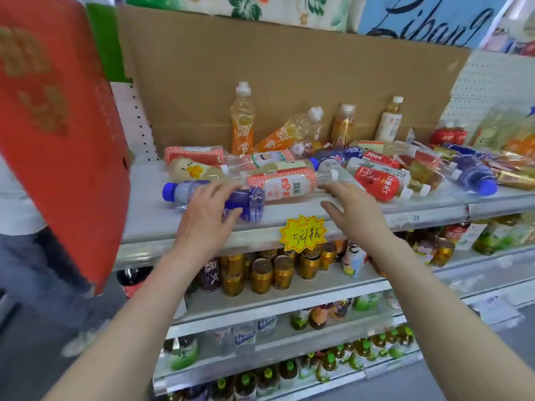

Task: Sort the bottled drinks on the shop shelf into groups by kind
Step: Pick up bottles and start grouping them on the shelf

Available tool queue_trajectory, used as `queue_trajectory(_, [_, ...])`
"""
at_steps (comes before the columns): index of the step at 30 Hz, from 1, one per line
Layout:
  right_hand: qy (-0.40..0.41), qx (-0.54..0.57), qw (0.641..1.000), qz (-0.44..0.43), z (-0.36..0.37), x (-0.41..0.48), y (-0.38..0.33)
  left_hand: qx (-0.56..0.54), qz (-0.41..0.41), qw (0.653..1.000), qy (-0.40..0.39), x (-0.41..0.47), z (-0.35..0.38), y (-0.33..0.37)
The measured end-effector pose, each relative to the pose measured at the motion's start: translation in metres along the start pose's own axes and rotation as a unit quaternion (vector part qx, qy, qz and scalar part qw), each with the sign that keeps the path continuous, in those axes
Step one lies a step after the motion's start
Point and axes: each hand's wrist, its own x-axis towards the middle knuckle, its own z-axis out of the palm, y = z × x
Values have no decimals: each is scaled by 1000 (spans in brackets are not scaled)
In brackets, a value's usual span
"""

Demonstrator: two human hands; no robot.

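Blue-capped clear plastic bottle lying front-left on grey metal shelf, brown cardboard sheet behind, gold metal cans below.

Both arms bare, reaching forward from below. Left hand lies palm down over a lying blue bottle. Its fingers are spread and curled across the top, thumb on the near side, gripping the bottle mid-body. Cap end sticks out left of the grip, base right of it. Left forearm comes in from lower left, wrist straight. Right hand, just right of the grip, holds nothing: back up, fingers straight, thumb splayed toward the grip. Right forearm comes in from lower right.
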Motion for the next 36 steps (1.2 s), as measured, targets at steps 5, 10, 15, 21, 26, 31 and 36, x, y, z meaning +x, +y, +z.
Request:
queue_trajectory(5, [-67,-44,997,13,15,55,11,133,-76,987,-52,20,0,-34])
queue_trajectory(10, [-207,-122,971,3,16,103,43,190,-95,967,-139,39,-3,-60])
queue_trajectory(15, [-261,-44,963,-44,20,122,65,228,-140,953,-144,46,-6,-58])
queue_trajectory(21, [-242,84,964,-65,5,137,80,287,-176,932,-137,28,-20,-32])
queue_trajectory(26, [-147,261,954,-7,-16,154,66,327,-171,919,-140,31,-40,-8])
queue_trajectory(31, [-35,375,926,-13,-18,170,18,429,-90,891,-118,54,-59,15])
queue_trajectory(36, [-39,357,933,-6,-4,171,-11,529,3,830,-178,89,-68,41])
